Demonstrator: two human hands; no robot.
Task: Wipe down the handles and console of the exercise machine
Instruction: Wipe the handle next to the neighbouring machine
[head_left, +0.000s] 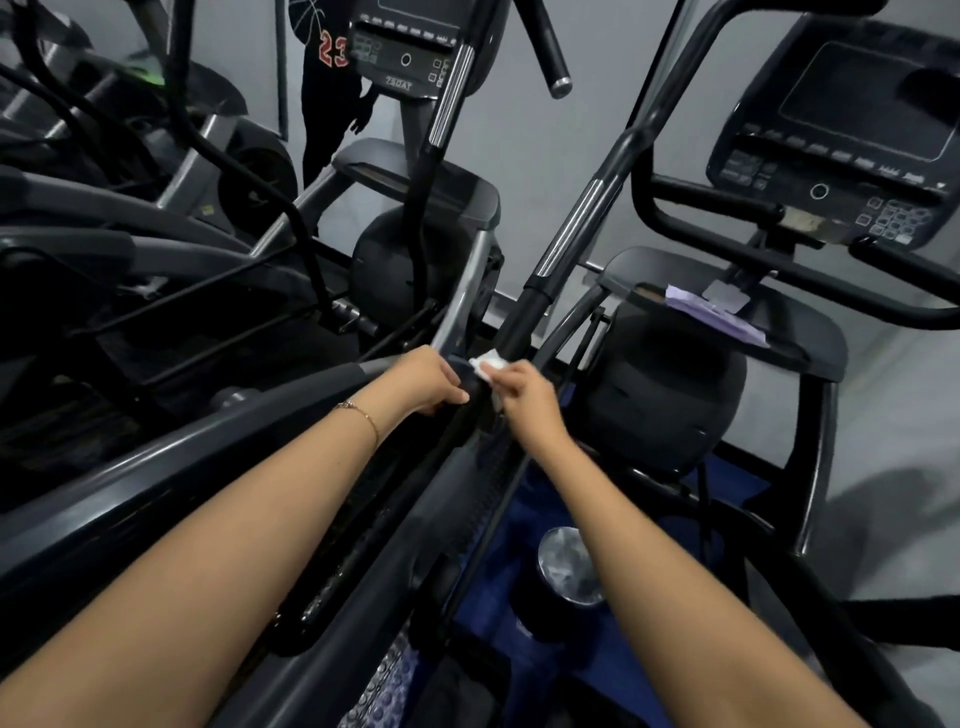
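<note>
A long black handle bar with a chrome sensor strip rises from the middle of the view toward the upper right. At its lower end my right hand pinches a small white wipe against the bar. My left hand grips the dark machine part just left of the wipe, fingers curled round it. The machine's console with a dark screen and buttons hangs at the upper right, far from both hands.
A second machine's console and handle stand at the top centre, with a person in a black shirt behind. A purple cloth lies on the right machine's shroud. A metal can top sits low between the frames.
</note>
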